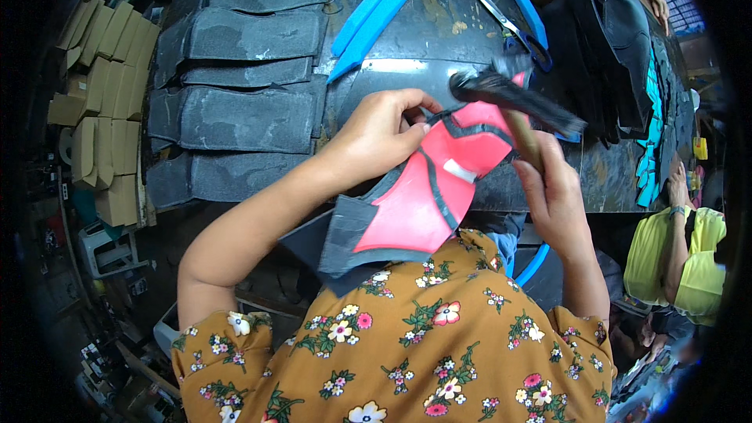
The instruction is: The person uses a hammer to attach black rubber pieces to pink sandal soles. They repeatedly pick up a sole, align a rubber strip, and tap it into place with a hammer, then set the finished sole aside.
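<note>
Flowered brown clothing [450,317] fills lower centre. Left hand [384,135] pinches a pink-and-black panel [411,207] mid-frame; right hand [554,192] grips a hammer [513,95] (blurred).

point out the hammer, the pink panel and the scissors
Hammer [517,99]: head view, on its blurred black head.
Pink panel [439,154]: head view, pink surface between dark strips.
Scissors [504,22]: head view, blades near the pivot.

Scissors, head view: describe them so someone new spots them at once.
On the dark table, look to the far side, right of centre, beyond the hammer in the right hand. The scissors lie there, just left of a blue strip, tips pointing away and left. Unlike that strip, they have slim metal blades and dark looped handles.
</note>
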Available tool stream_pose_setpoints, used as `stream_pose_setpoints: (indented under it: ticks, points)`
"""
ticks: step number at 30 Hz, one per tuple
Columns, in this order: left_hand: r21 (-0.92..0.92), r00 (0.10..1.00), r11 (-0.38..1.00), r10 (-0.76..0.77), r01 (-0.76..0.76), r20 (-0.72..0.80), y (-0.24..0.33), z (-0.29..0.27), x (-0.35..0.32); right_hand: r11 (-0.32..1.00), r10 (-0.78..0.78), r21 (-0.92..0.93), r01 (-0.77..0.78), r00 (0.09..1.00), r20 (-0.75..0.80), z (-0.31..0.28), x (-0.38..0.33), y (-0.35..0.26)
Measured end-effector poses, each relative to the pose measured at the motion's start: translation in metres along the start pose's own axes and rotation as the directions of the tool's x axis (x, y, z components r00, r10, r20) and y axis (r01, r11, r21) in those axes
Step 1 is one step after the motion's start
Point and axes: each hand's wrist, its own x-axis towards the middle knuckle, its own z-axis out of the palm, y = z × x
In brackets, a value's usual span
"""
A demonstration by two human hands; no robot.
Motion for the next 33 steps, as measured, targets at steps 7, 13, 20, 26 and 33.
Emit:
stream_pose_setpoints:
  ticks: [7, 13, 20, 26, 33]
  points:
    - [0.181, 0.963, 0.965, 0.220, -0.192, -0.153, -0.009, 0.017, 0.010, 0.965, 0.079, -0.255, -0.054, 0.993, 0.087, 0.009, -0.004, 0.021]
    - [0.409, 0.924, 0.857, 0.375, -0.313, -0.077, -0.007, 0.013, 0.010, 0.967, 0.104, -0.245, -0.072, 0.987, 0.122, 0.002, 0.002, 0.022]
    - [0.550, 0.926, 0.777, 0.376, -0.305, -0.019, -0.005, 0.016, 0.008, 0.999, 0.047, 0.024, -0.047, 0.999, -0.023, 0.003, 0.019, 0.003]
    - [0.533, 0.908, 0.777, 0.418, -0.334, -0.040, -0.008, 0.017, 0.006, 0.988, -0.050, -0.145, 0.061, 0.996, 0.074, 0.014, 0.019, 0.014]
    - [0.515, 0.905, 0.788, 0.423, -0.338, -0.053, -0.007, 0.013, 0.006, 0.968, -0.003, -0.251, 0.029, 0.994, 0.105, 0.022, 0.015, 0.013]
